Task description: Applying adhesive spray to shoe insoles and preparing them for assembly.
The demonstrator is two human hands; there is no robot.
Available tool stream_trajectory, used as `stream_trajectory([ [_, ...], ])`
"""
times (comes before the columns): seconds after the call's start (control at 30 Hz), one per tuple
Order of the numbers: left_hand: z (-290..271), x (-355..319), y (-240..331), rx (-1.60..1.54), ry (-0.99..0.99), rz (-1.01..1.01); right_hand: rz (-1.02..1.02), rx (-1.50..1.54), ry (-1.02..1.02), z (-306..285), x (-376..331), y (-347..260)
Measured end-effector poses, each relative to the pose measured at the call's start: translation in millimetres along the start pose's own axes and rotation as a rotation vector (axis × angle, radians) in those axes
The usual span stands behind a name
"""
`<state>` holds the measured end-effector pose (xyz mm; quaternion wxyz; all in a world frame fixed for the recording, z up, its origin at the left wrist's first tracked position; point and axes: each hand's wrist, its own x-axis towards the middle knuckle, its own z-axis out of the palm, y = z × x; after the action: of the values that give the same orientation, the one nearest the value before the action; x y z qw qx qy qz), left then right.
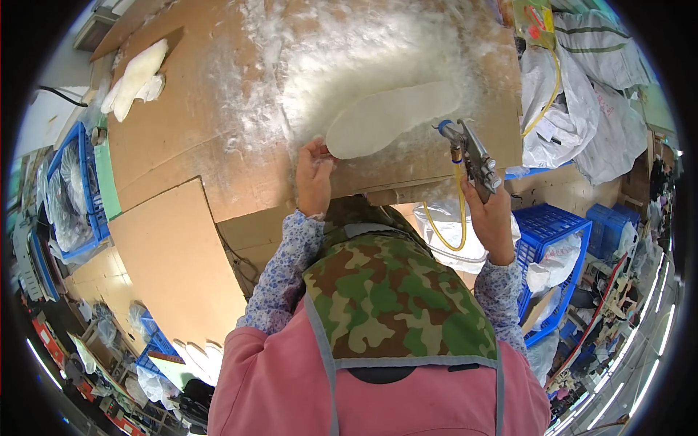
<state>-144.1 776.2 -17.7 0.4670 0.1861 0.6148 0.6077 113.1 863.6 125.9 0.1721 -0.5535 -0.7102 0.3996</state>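
Observation:
A pale, insole-shaped piece (392,118) lies over the white-coated part of a cardboard-covered table (218,156). My left hand (315,176) pinches its rounded near-left end between thumb and fingers. In my right hand (490,221) is a metal spray gun (474,158) with a blue ring at its nozzle, held just right of the piece and pointing up and left. A yellow hose (463,218) hangs from the gun and loops below the table edge. White residue (342,54) coats the cardboard behind the piece.
White pieces (138,78) lie at the table's far left. A loose cardboard sheet (171,261) slopes at the near left. Blue crates (549,232) with plastic bags stand at the right; another blue crate (91,189) is at the left. White sacks (563,109) sit beyond the table's right edge.

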Motion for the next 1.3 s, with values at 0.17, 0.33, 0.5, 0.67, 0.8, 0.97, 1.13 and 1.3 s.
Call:
stream_trajectory([
  [0.17,-1.7,2.4,-0.7,0.051,-0.015,-0.023,-0.033,-0.024,-0.067,9.0,-7.7,-2.4],
  [0.33,0.7,4.1,2.7,0.109,-0.009,-0.03,-0.108,0.06,-0.313,20.5,-11.7,-21.9],
  [0.5,1.4,5.5,-0.1,0.127,-0.003,-0.02,-0.139,0.088,-0.39,18.1,-7.7,-20.5],
  [0.67,6.6,8.4,-1.3,0.145,0.039,-0.026,-0.133,0.041,-0.228,1.1,2.0,4.1],
  [0.8,16.7,9.2,1.8,0.158,0.099,-0.027,-0.128,0.049,-0.085,-16.4,12.5,33.1],
  [0.97,20.7,14.6,-6.9,0.207,0.127,-0.027,-0.2,0.012,0.06,-40.2,25.7,60.2],
  [1.13,30.4,24.4,-2.9,0.207,0.139,-0.053,-0.118,0.018,0.106,-56.5,39.9,82.7],
  [1.3,26.6,5.8,14.7,0.07,0.189,-0.009,-0.008,-0.077,0.16,-63.5,45.8,95.2],
])
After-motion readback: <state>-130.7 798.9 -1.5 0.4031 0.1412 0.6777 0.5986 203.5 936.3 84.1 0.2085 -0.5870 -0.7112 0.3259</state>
